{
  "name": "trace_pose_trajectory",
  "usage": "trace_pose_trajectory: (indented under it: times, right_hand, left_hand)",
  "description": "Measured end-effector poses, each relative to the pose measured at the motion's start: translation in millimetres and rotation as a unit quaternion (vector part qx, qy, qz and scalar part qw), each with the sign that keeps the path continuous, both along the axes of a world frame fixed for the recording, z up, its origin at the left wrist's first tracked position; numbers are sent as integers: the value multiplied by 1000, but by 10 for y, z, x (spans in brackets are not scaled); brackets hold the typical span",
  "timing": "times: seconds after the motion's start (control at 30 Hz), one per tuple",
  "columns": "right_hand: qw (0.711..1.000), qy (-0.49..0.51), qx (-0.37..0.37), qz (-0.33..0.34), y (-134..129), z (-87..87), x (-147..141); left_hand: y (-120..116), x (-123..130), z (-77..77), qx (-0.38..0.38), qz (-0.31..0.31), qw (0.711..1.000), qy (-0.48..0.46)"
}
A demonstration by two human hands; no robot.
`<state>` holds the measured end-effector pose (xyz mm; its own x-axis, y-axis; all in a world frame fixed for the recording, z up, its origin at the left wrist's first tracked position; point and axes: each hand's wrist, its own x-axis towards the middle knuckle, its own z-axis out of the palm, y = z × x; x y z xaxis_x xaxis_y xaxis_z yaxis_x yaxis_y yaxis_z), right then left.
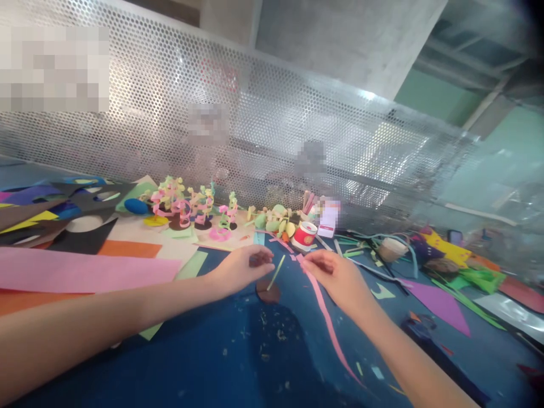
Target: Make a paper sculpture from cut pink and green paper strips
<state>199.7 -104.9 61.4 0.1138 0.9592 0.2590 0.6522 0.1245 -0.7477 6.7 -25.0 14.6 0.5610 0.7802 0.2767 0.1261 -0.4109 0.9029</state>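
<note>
My right hand (335,275) pinches the upper end of a long pink strip (325,314), which trails down over the blue table. To the left of it, my left hand (249,264) hovers with thumb and fingers apart and nothing between them. Between the hands a pale green stick (276,272) stands tilted on a brown disc (267,293). Just beyond my right hand is a red and white cup (304,234).
Small pink and green paper models (182,212) line the back beside a lit phone (329,218). Coloured sheets, including a pink one (85,271), cover the left. Scraps and a purple piece (437,306) lie right. A perforated metal screen (263,113) rises behind.
</note>
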Motion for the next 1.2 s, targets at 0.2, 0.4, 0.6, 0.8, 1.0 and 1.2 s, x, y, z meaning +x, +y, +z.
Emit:
trace_pose_trajectory:
  times: [0.2,0.4,0.6,0.8,1.0,1.2]
  right_hand:
    - [999,-24,-22,33,137,-68,-30]
    - [997,-36,-2,69,346,-37,-277]
    - [993,-24,27,114,661,-89,-620]
    - [990,-16,24,140,751,-154,-747]
    - [989,-14,5,149,737,-163,-662]
    - [986,-9,3,164,748,-185,-674]
  left_hand:
    - [27,128,-7,-49,-52,997,-12]
    - [6,-207,89,-7,33,999,-28]
    - [117,-464,-23,18,72,997,-16]
    - [155,-513,-194,-14,87,995,-36]
    - [176,-509,-227,-26,80,995,-54]
    - [183,-494,-246,-47,100,993,-53]
